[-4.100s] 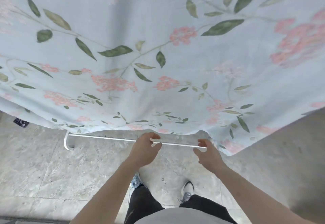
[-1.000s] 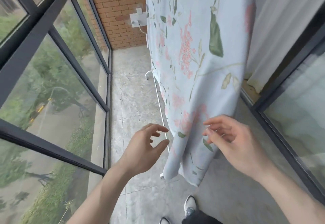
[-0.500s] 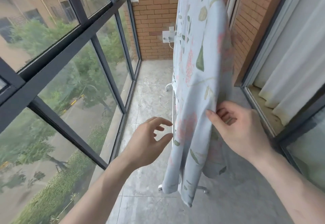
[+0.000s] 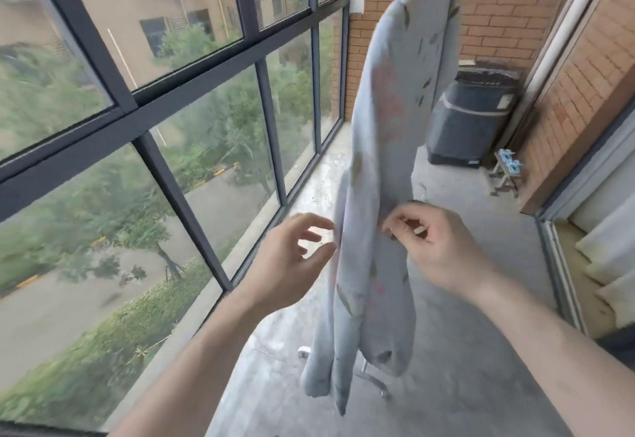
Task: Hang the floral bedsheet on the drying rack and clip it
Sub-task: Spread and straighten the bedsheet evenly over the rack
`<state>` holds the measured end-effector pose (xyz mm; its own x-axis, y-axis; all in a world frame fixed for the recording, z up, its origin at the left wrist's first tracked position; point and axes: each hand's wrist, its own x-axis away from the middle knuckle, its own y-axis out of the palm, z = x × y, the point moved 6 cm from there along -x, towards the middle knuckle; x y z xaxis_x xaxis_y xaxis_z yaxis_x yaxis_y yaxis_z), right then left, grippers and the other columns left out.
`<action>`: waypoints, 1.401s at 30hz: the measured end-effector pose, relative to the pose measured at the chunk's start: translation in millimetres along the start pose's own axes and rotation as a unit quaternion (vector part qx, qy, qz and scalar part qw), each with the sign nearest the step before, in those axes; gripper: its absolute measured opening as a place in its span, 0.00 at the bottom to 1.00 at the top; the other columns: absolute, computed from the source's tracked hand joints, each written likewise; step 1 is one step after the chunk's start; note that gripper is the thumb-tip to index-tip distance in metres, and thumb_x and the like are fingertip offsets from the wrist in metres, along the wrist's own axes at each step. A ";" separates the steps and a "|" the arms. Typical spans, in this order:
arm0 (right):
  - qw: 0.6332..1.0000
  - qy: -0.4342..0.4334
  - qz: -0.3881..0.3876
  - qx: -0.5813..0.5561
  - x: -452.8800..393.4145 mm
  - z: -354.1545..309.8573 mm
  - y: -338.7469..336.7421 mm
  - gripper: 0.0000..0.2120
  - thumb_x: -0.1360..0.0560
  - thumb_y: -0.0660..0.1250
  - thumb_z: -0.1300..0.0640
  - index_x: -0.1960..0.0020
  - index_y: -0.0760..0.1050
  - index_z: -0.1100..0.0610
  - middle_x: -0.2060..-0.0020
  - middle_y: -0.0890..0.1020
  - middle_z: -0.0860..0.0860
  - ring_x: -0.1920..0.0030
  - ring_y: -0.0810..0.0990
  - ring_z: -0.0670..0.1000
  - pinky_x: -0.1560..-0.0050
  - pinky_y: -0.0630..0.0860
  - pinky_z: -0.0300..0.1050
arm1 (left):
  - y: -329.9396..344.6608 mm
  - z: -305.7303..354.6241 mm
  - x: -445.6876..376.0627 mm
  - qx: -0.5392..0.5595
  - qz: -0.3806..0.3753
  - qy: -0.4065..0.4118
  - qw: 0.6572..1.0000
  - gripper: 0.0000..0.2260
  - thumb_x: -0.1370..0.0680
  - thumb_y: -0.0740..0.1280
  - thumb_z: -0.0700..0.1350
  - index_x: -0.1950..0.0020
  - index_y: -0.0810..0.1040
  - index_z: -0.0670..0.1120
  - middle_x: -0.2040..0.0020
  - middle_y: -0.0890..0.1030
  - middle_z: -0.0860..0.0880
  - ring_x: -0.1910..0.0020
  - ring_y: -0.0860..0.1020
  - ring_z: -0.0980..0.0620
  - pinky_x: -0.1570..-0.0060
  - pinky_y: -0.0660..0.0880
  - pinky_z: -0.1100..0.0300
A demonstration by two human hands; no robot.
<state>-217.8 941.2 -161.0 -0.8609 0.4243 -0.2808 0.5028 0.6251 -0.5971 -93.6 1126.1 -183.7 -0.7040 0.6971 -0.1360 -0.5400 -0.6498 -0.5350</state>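
Sheet is hung in a long vertical drape between the hands, its right fold pinched by the curled right hand, while the left hand, loosely spread and empty, is held just beside its left edge.

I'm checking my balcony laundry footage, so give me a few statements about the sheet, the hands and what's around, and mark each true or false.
1. The floral bedsheet hangs down in front of the person. True.
2. The right hand pinches the bedsheet's edge. True.
3. The left hand grips a clip. False: its fingers are spread and hold nothing, just beside the sheet.
4. A dark washing machine stands by the brick wall beyond the sheet. True.
5. The windows are on the person's right. False: they run along the left side.
6. The sheet's lower end lies piled on the floor. False: it hangs clear above the floor.
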 end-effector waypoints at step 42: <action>0.999 0.005 0.007 -0.039 -6.8 -15.2 -2.7 0.05 0.24 0.74 0.52 0.51 0.84 0.41 0.56 0.85 0.38 0.61 0.81 0.48 0.58 0.77 0.39 | -52.0 92.9 -21.7 -0.132 0.219 0.099 0.962 0.05 0.23 0.70 0.51 0.56 0.85 0.53 0.61 0.84 0.60 0.61 0.83 0.61 0.62 0.81 0.57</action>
<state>-212.0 946.6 -146.0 -0.8534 0.4393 -0.2806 0.5191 0.6682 -0.5329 -93.1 1116.6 -75.5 -0.7213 0.4348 -0.5392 -0.0567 -0.8129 -0.5796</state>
